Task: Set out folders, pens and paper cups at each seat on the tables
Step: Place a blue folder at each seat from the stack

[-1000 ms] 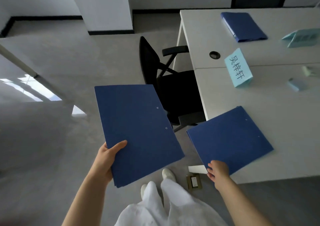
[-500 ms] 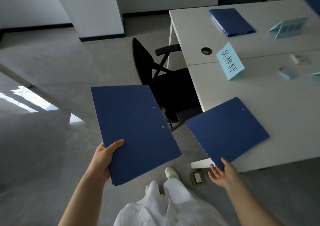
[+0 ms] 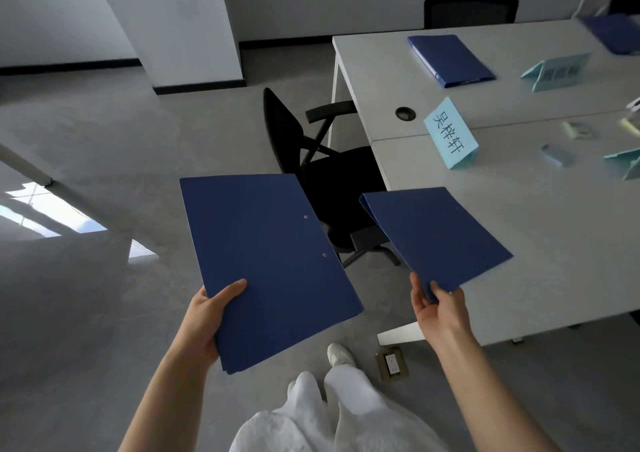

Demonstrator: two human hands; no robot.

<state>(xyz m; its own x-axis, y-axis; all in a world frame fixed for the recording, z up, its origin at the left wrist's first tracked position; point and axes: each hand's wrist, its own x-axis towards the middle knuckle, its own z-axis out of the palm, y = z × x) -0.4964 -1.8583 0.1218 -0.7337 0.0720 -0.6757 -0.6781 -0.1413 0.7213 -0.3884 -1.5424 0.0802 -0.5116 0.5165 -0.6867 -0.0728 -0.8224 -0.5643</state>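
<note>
My left hand (image 3: 211, 316) grips the near corner of a stack of dark blue folders (image 3: 266, 264), held out over the floor to the left of the white table (image 3: 554, 261). My right hand (image 3: 438, 309) pinches the near corner of a single blue folder (image 3: 436, 237). This folder lies at the table's near left part, and its left corner juts past the edge above a black chair (image 3: 332, 181). Another blue folder (image 3: 450, 60) rests flat at the far seat. No pens or paper cups are visible.
A light blue name card (image 3: 452, 133) stands behind the single folder, and a second card (image 3: 557, 70) stands farther back. Small pale items lie at the table's right. A further folder (image 3: 616, 34) and a black chair (image 3: 471, 10) are at the far side. A floor socket (image 3: 392, 363) sits by my feet.
My right hand let go of the folder on the table, opened below its corner, and now grips that corner again. The folder has shifted left and overhangs the edge more. The left hand's stack stayed put.
</note>
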